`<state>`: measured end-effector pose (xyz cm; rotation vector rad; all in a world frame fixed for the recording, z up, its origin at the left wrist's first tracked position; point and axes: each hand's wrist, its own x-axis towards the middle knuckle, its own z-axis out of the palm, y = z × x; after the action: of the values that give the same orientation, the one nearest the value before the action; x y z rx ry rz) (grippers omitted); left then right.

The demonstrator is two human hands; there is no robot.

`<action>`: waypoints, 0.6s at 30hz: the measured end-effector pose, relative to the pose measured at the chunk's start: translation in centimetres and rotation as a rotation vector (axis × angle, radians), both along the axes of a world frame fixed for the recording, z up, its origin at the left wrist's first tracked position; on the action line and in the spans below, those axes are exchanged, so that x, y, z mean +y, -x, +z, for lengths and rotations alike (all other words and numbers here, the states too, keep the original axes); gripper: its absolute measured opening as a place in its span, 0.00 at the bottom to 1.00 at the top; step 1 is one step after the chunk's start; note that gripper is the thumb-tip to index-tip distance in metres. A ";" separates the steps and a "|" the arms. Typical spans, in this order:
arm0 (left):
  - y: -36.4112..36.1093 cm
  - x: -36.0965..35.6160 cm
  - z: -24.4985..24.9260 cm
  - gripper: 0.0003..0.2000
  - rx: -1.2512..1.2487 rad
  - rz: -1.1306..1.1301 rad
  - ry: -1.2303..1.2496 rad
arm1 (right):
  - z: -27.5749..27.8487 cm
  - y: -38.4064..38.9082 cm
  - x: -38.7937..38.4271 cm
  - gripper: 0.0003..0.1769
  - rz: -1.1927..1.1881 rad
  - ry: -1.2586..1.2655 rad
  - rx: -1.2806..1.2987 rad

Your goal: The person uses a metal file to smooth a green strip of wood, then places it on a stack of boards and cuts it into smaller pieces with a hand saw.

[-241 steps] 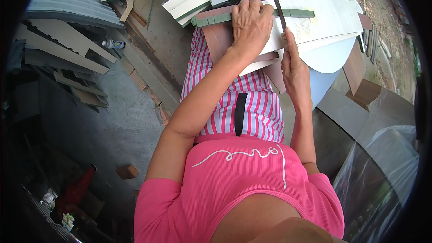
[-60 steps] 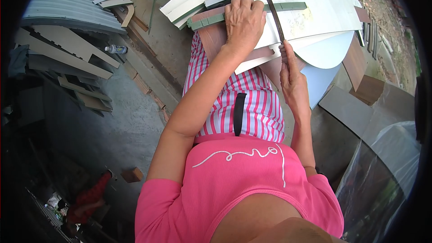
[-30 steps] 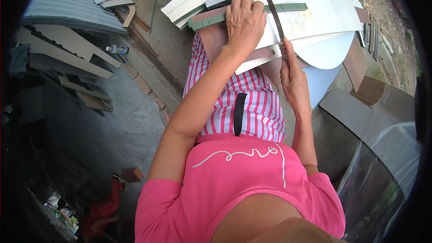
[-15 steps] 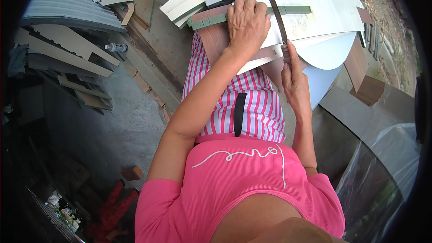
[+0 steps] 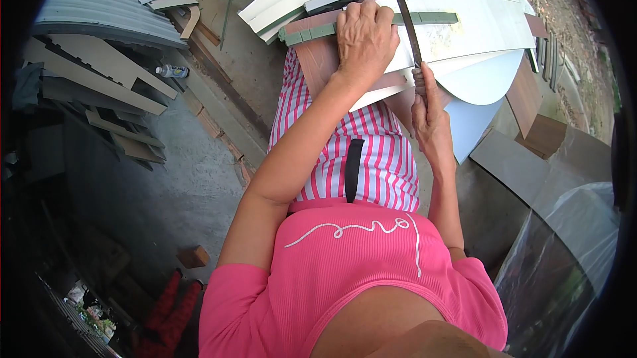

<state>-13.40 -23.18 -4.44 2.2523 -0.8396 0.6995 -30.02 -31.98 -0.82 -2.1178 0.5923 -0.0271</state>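
My left hand (image 5: 367, 36) lies over a long narrow green strip (image 5: 315, 33), its fingers curled down around the strip. Crosswise lines divide the strip into short blocks, and part of it is hidden under the hand. In my right hand (image 5: 430, 116) is the wrapped handle of a long, narrow dark blade (image 5: 403, 9), the index finger stretched along the handle. The blade points away from me and crosses over the strip just right of my left hand. Beneath lie a brown board (image 5: 315, 59) and large white panels (image 5: 491, 23).
Cut-out panels (image 5: 99, 72) are stacked at the left below a corrugated sheet (image 5: 106, 3). A small bottle (image 5: 172, 71) stands near them. Grey boards (image 5: 511, 162) and clear plastic sheeting (image 5: 570, 238) are at the right. A brick-like block (image 5: 193, 256) sits on the floor.
The blade's handle and my right hand have shifted slightly left and toward me. My left hand keeps its place on the green strip.
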 end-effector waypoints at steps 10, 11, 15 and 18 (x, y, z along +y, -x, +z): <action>0.0 0.0 0.0 0.13 -0.011 0.006 0.007 | -0.6 0.1 0.0 0.33 -0.003 0.006 -0.035; 0.0 0.0 0.0 0.13 -0.012 0.005 0.007 | -0.4 0.0 0.0 0.33 -0.007 -0.010 -0.006; 0.1 0.1 0.2 0.13 -0.005 0.004 0.002 | -0.3 -0.1 0.0 0.33 -0.006 -0.027 0.000; 0.1 0.1 0.1 0.13 -0.003 0.004 0.003 | -0.4 0.0 0.0 0.33 -0.011 -0.034 0.007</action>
<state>-13.46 -23.10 -4.29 2.2515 -0.8357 0.7059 -29.97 -31.94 -1.18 -2.0823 0.6039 -0.0157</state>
